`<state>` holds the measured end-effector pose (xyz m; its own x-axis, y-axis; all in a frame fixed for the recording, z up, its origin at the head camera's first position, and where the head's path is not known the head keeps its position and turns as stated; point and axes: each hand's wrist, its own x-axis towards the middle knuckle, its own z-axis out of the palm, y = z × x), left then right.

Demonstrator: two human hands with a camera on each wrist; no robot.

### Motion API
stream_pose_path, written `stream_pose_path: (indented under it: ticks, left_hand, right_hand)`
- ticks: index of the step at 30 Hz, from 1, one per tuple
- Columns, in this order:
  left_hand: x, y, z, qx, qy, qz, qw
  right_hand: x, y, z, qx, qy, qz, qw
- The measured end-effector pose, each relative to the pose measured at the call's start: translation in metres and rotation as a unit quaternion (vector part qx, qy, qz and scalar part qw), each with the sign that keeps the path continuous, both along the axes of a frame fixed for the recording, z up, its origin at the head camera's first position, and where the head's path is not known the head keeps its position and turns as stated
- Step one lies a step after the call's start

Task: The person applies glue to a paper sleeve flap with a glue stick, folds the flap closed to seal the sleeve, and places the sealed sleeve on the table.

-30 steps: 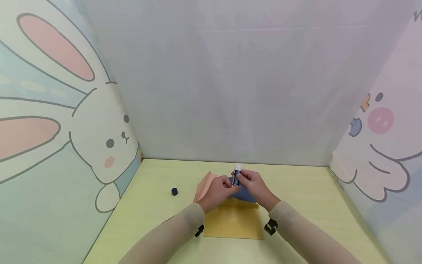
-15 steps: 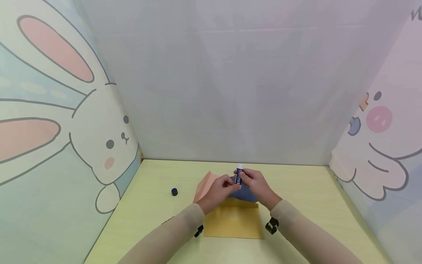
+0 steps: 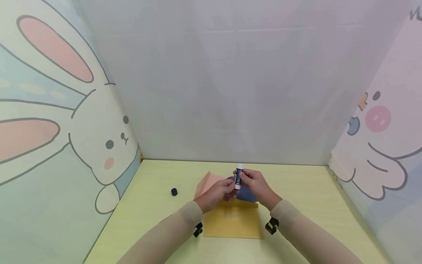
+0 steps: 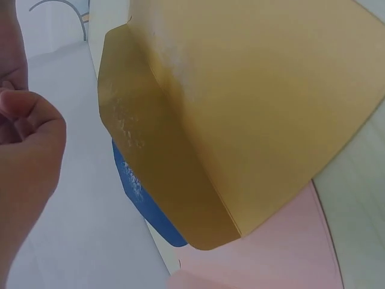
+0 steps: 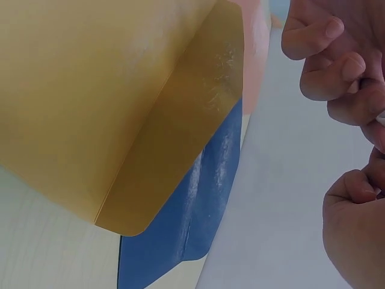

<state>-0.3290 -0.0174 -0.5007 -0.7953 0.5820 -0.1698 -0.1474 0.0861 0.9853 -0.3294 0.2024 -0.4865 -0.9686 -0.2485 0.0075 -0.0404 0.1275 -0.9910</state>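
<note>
A dark blue glue stick (image 3: pixel 238 178) with a white top and white base is held upright over the envelopes. My right hand (image 3: pixel 258 184) pinches its barrel between thumb and fingers. My left hand (image 3: pixel 214 194) has its thumb and fingertips at the white base, other fingers curled below. A yellow envelope (image 3: pixel 233 223) lies nearest me, its raised flap (image 4: pixel 153 141) streaked with white glue. Behind it, a blue envelope (image 5: pixel 207 211) also shows white streaks on its flap. At the back left is a pink envelope (image 3: pixel 205 184), partly covered by the left hand and the yellow one.
The round dark cap (image 3: pixel 174 191) sits on the pale yellow-green table (image 3: pixel 155 212) to the left. A plain light cloth wall (image 3: pixel 211 91) rises at the back. Side walls with cartoon animals flank the table.
The glue stick and right hand have shifted slightly right. My left hand has turned at the glue stick's base, its fingers now showing below and the white base more exposed.
</note>
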Motion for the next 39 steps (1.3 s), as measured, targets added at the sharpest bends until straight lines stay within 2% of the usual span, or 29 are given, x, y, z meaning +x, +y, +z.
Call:
stream_pose_path:
  ticks: [4,9,13,17,21,23,28,32,36,39]
  left_hand:
    - [0.002,0.002,0.001,-0.019,0.036,0.020,0.9990]
    - [0.005,0.005,-0.002,-0.054,0.083,0.080,0.9918]
    - [0.008,0.007,-0.002,-0.072,0.096,0.111,0.9865]
    - [0.009,0.008,-0.001,-0.082,0.105,0.119,0.9839]
    - [0.008,0.008,-0.002,-0.083,0.107,0.115,0.9842]
    - [0.006,0.007,-0.004,-0.070,0.100,0.103,0.9872]
    - [0.001,0.001,-0.004,-0.028,0.063,0.038,0.9969]
    - [0.000,-0.003,-0.002,-0.021,0.045,0.000,0.9988]
    - [0.001,-0.003,-0.001,-0.025,0.061,-0.005,0.9978]
    - [0.002,-0.002,-0.001,-0.037,0.078,0.009,0.9962]
  right_hand:
    - [0.000,-0.002,-0.001,0.006,0.001,-0.004,1.0000]
    - [0.000,-0.005,-0.004,0.025,0.014,-0.001,0.9996]
    - [0.001,-0.006,-0.006,0.025,0.019,0.003,0.9995]
    - [0.002,-0.007,-0.006,0.026,0.019,0.001,0.9995]
    - [0.001,-0.006,-0.005,0.034,0.019,-0.003,0.9993]
    - [0.001,-0.005,-0.004,0.038,0.020,-0.006,0.9991]
    - [0.000,-0.002,-0.002,0.035,0.022,-0.005,0.9991]
    - [0.001,0.001,0.000,0.028,0.027,-0.002,0.9993]
    - [0.001,0.002,0.000,0.026,0.023,0.000,0.9994]
    - [0.002,0.001,0.000,0.029,0.018,-0.003,0.9994]
